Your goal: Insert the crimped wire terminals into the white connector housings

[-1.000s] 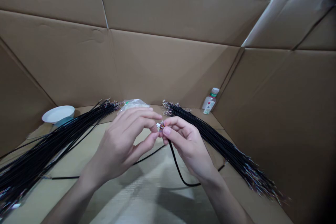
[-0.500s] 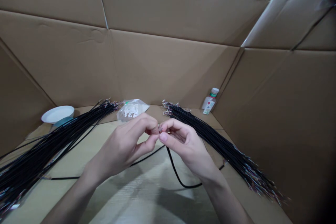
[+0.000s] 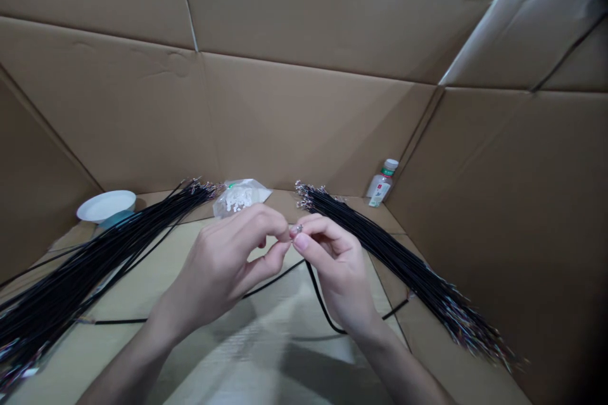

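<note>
Both my hands meet fingertip to fingertip above the middle of the table. Between thumb and forefinger, my right hand [image 3: 344, 266] pinches the stripped wire end [image 3: 299, 228] of a black cable [image 3: 320, 297], where small shiny tips show. The cable loops down below that hand. My left hand [image 3: 242, 259] is closed in a pinch right against the same end; whatever lies between its fingertips is too small to name. Another black cable length [image 3: 121, 322] passes under my left wrist.
Bundles of black cables lie to the left [image 3: 109, 259] and right [image 3: 380, 240]. At the back are a clear bag of small white pieces [image 3: 240, 196], a white bowl [image 3: 107, 205] and a bottle [image 3: 381, 183]. Tall cardboard walls [image 3: 313, 120] enclose the table.
My right hand has shifted slightly right and turned, so the shiny wire tips show more above its thumb. The cable loop has moved with it. My left hand has hardly moved.
</note>
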Tool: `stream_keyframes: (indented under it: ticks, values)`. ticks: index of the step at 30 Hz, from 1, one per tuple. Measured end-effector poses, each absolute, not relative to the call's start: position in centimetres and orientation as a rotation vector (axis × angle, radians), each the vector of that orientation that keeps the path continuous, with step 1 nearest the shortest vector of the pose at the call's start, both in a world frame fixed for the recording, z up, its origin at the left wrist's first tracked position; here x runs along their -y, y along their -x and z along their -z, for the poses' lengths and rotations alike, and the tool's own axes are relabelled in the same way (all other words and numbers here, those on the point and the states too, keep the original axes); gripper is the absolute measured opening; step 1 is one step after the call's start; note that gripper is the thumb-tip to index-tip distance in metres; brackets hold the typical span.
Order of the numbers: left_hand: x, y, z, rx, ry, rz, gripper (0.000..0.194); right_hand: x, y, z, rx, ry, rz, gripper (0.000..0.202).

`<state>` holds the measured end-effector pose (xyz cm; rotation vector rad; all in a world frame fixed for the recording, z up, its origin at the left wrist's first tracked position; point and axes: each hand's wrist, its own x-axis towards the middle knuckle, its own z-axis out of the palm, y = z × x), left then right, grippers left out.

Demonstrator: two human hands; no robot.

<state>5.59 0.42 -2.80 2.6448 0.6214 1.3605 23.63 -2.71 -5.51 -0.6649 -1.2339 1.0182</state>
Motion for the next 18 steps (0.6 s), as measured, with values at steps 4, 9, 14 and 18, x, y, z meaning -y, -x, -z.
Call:
stream_keyframes:
  ticks: [4,9,14,18]
  values:
    - [-0.1,-5.7,2.6,-0.686,-2.355,-1.241,0.009,2.7,-23.7,5.6,1.255,0.677,-0.953,0.008]
    - [0.0,-6.0,2.3,-0.673,-2.052,-1.083,0.017,2.8,-24.4,4.9,1.421,0.731,-0.806,0.011]
    - [0.1,-5.9,2.1,-0.677,-1.983,-1.071,0.013,2.9,-24.5,4.6,1.395,0.761,-0.929,0.014]
    - [0.2,-5.8,2.2,-0.722,-2.042,-1.225,0.009,3.0,-24.4,4.4,1.339,0.772,-1.038,0.017]
